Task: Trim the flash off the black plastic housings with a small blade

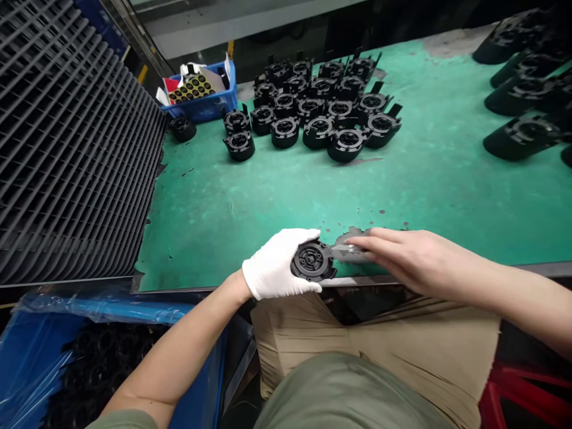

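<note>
My left hand, in a white glove, wraps its thumb and fingers around a round black plastic part at the table's front edge. Concentric rings and small holes show on the part's upturned face. My bare right hand is closed on a grey metal blade, its fingers lying along the top. The narrow tip of the blade points left and meets the part's right rim. Its handle is hidden under my fingers.
Several black cylindrical parts stand grouped on the green tabletop, with taller ones at right. A blue bin holds a sticker sheet. Grey grid racks rise at left. Below, a blue crate contains black parts.
</note>
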A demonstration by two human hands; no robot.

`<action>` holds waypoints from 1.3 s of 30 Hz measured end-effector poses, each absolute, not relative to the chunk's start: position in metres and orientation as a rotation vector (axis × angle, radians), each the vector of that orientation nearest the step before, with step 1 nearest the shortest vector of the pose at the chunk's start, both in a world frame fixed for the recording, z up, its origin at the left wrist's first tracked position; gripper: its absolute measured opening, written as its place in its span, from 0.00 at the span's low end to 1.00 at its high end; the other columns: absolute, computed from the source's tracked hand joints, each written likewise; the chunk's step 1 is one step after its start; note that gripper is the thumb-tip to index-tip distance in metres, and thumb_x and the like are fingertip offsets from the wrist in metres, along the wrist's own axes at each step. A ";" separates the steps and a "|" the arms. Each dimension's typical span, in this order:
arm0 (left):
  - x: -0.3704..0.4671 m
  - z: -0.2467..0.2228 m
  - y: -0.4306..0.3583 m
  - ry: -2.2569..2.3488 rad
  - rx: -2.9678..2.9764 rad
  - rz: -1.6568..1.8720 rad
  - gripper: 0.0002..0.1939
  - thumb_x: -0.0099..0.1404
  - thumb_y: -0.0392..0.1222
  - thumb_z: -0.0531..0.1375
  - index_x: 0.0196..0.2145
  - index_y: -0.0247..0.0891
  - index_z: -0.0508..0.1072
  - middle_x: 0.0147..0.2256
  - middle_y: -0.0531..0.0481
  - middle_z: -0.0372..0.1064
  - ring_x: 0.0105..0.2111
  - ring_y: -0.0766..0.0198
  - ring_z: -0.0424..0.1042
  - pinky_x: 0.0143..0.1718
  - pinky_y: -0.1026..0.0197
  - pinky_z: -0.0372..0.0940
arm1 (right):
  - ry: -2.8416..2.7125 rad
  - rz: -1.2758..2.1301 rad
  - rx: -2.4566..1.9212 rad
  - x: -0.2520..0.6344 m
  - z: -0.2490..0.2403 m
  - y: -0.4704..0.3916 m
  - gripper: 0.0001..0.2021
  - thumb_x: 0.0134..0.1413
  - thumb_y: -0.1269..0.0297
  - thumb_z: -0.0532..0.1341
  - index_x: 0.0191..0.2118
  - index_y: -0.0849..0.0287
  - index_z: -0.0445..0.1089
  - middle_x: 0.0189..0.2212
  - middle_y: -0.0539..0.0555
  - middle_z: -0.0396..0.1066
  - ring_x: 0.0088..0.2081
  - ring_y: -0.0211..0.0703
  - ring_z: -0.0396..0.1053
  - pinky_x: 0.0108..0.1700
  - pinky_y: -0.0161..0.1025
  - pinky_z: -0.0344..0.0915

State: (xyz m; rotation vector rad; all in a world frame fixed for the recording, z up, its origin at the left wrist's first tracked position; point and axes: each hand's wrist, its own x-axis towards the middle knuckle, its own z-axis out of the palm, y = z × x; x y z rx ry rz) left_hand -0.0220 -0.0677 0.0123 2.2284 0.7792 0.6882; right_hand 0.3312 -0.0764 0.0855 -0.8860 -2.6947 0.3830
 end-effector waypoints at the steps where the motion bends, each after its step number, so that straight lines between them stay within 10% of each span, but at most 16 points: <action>1: -0.021 0.009 -0.068 0.798 2.237 0.725 0.60 0.61 0.75 0.82 0.77 0.42 0.66 0.70 0.27 0.76 0.72 0.31 0.78 0.74 0.29 0.76 | -2.621 0.413 -0.958 0.334 0.083 -0.081 0.20 0.86 0.67 0.55 0.72 0.58 0.74 0.50 0.57 0.84 0.38 0.43 0.81 0.36 0.40 0.72; 8: -0.015 -0.007 -0.071 1.028 2.322 1.100 0.68 0.54 0.88 0.77 0.73 0.39 0.63 0.61 0.30 0.76 0.61 0.34 0.83 0.65 0.30 0.81 | -2.242 0.433 -1.242 0.308 0.066 -0.143 0.19 0.86 0.66 0.59 0.74 0.50 0.71 0.47 0.53 0.83 0.41 0.42 0.83 0.44 0.38 0.76; 16: -0.019 0.014 -0.071 0.895 2.380 0.861 0.51 0.68 0.66 0.78 0.76 0.43 0.62 0.73 0.27 0.72 0.73 0.33 0.76 0.73 0.29 0.75 | -2.393 0.396 -1.173 0.288 0.053 -0.155 0.21 0.85 0.68 0.58 0.75 0.56 0.68 0.45 0.53 0.81 0.37 0.40 0.82 0.39 0.37 0.74; 22: -0.010 0.038 -0.066 0.969 2.222 0.648 0.38 0.64 0.78 0.77 0.54 0.43 0.81 0.48 0.40 0.84 0.47 0.44 0.85 0.56 0.39 0.82 | -2.455 0.149 -1.323 0.302 0.055 -0.128 0.21 0.86 0.67 0.58 0.75 0.55 0.68 0.52 0.56 0.84 0.43 0.47 0.86 0.40 0.42 0.75; 29: -0.006 0.024 -0.070 1.022 2.264 0.694 0.67 0.53 0.93 0.73 0.71 0.37 0.77 0.65 0.28 0.82 0.67 0.30 0.83 0.71 0.34 0.77 | -2.621 -0.090 -1.243 0.321 0.059 -0.121 0.18 0.85 0.66 0.57 0.71 0.59 0.72 0.40 0.52 0.78 0.32 0.45 0.77 0.31 0.44 0.64; 39: 0.010 0.050 -0.067 1.053 2.158 0.538 0.41 0.66 0.87 0.70 0.44 0.42 0.78 0.41 0.46 0.85 0.42 0.47 0.87 0.45 0.51 0.75 | -2.709 0.042 -1.118 0.323 0.078 -0.098 0.22 0.81 0.71 0.54 0.69 0.56 0.78 0.38 0.56 0.79 0.32 0.46 0.75 0.31 0.44 0.61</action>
